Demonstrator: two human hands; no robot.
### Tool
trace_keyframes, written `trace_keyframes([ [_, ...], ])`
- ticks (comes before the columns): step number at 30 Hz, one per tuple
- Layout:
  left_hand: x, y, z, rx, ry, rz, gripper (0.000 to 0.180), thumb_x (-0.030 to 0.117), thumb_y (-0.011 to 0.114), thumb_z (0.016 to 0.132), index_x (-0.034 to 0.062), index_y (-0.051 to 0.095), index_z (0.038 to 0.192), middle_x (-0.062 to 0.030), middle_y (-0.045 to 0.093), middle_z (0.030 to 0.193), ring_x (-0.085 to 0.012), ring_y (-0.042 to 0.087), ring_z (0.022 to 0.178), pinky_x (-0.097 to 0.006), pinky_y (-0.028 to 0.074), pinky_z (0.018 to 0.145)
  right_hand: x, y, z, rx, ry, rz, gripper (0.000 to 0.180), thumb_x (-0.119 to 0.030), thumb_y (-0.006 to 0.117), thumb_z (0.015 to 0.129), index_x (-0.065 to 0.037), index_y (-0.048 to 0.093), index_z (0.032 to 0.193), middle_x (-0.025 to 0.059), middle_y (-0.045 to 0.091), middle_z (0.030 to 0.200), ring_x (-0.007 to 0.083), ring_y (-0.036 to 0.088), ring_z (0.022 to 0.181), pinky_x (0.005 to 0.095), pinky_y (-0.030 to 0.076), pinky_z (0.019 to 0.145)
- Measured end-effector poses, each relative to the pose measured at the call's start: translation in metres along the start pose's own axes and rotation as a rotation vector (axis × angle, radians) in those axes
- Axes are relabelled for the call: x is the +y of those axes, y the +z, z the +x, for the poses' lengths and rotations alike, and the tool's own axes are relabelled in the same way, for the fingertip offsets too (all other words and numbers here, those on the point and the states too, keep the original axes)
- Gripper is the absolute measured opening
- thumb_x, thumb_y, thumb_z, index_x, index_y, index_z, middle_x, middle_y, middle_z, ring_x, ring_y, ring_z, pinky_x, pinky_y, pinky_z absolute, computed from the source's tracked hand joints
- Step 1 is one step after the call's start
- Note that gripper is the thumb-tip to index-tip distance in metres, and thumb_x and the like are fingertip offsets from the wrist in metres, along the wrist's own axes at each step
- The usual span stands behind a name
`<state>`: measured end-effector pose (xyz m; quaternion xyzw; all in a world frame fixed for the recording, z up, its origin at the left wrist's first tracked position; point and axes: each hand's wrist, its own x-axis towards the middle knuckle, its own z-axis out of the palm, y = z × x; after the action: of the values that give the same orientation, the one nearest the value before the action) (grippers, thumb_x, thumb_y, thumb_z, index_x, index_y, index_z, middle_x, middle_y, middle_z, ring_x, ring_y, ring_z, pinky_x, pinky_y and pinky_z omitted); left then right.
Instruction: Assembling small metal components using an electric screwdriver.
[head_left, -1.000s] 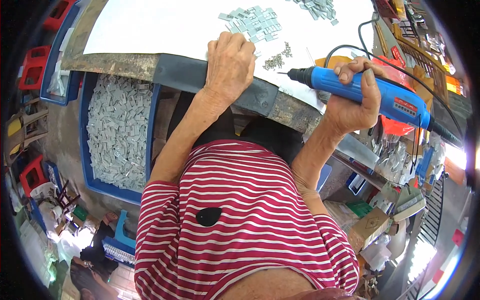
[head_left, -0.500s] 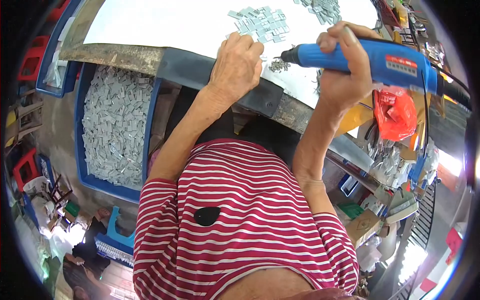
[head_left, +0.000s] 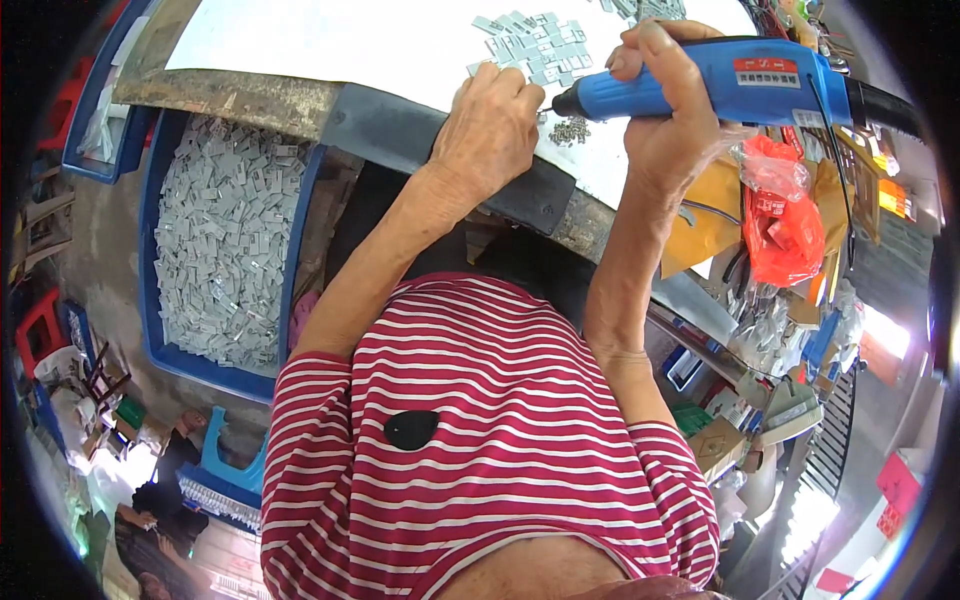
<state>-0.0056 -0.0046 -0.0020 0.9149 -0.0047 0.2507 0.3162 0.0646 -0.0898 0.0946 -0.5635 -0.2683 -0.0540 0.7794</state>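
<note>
My right hand (head_left: 672, 105) is wrapped round a blue electric screwdriver (head_left: 745, 82), held level with its bit pointing left. The bit's tip reaches the fingertips of my left hand (head_left: 488, 130). That hand is closed at the table's near edge, fingers curled down; whatever they pinch is hidden beneath them. Just right of it, below the screwdriver's nose, lies a small heap of screws (head_left: 570, 131). Beyond my left hand, flat grey plastic pieces (head_left: 540, 45) are spread on the white table sheet (head_left: 330, 40).
A blue tub (head_left: 152, 290) full of grey pieces stands left, below the table. More grey pieces (head_left: 650, 8) lie at the far edge. A red plastic bag (head_left: 785, 235) hangs at the right, near the screwdriver's black cable (head_left: 835, 170). A person (head_left: 165, 500) is at lower left.
The screwdriver has moved left, bringing its bit from over the screws to my left hand's fingertips. My left hand stays curled at the table edge. The whole view has shifted slightly.
</note>
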Motion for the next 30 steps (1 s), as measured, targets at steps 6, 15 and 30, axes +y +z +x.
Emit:
trace_keyframes([
  [6,0.001,0.003,0.002,-0.006,-0.006,-0.009,0.01,0.002,0.059,0.067,0.001,0.059,0.077,-0.0113,0.053,0.076,-0.0267,0.049,0.079,-0.037,0.043,0.071,0.0,-0.003,0.001,-0.007,0.002,-0.035,0.01,0.002,0.059,0.065,0.005,0.057,0.074,0.0142,0.057,0.063,0.0184,0.055,0.05,0.0296,0.047,0.052],
  [15,0.002,0.003,0.003,0.024,-0.037,-0.064,0.016,-0.002,0.061,0.063,0.0033,0.053,0.076,-0.0103,0.049,0.072,-0.0277,0.048,0.074,-0.037,0.042,0.066,0.001,0.002,-0.002,-0.027,-0.052,-0.083,0.008,0.0,0.06,0.066,0.005,0.058,0.072,0.0122,0.057,0.061,0.0181,0.055,0.049,0.0275,0.046,0.051],
  [30,-0.001,0.0,0.007,-0.001,-0.042,-0.087,0.014,0.002,0.062,0.061,0.0008,0.056,0.074,-0.0137,0.053,0.071,-0.0296,0.05,0.072,-0.036,0.044,0.066,0.009,-0.003,0.004,-0.323,-0.016,0.01,0.004,0.003,0.055,0.067,0.006,0.056,0.069,0.0115,0.054,0.056,0.0152,0.05,0.044,0.0259,0.044,0.046],
])
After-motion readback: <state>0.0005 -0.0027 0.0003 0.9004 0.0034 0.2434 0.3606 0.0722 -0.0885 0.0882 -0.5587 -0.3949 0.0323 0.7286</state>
